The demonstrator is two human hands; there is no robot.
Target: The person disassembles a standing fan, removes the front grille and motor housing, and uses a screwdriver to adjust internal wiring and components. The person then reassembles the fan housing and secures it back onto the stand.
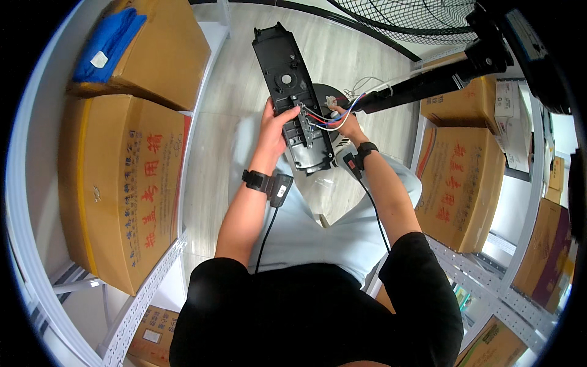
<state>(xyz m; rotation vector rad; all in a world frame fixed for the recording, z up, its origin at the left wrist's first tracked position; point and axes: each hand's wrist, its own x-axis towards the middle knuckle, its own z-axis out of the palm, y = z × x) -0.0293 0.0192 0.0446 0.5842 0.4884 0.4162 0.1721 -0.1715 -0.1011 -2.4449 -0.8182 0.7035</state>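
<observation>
A long black plastic housing [278, 58] with a round hole and a small circuit part is tilted above my lap. My left hand [273, 131] is closed on its left edge, the thumb lying over the inner side. Red, blue and white wires [350, 111] run from the housing toward a black fan pole [422, 85]. Beside the housing's right edge, my right hand [348, 126] is closed by the wires, next to a small white connector [332, 101]. The housing hides part of its grip, and what it holds is unclear. Behind lies a dark round part [324, 92].
A fan's wire cage [409, 18] and its pole lean in from the upper right. Shelves with cardboard boxes [143, 177] flank me on the left, with more boxes [458, 183] on the right. A blue cloth [110, 43] lies on one box. Cables hang from both wrist straps.
</observation>
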